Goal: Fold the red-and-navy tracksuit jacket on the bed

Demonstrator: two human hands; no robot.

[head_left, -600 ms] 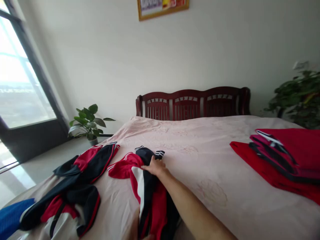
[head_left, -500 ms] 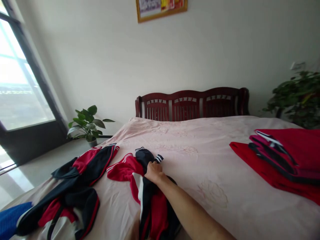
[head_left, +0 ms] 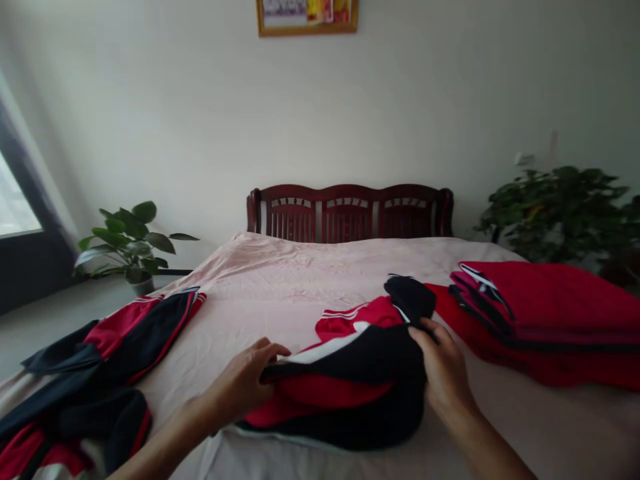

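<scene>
Navy-and-red track jacket (head_left: 360, 353) — shifted right on the pink bedsheet (head_left: 245, 300), beside the folded clothes (head_left: 565, 300) — now stretches two-handed: your left hand (head_left: 247, 377) pinches one edge, your right hand (head_left: 444, 363) another.

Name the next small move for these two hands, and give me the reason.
Probably ease the left hand and right hand slightly apart to draw the navy-and-red garment straighter: they grip it on opposite sides, its layers gape loosely between them, and its striped cuffs lie bunched beyond, unlike the folded stack to the right.
</scene>
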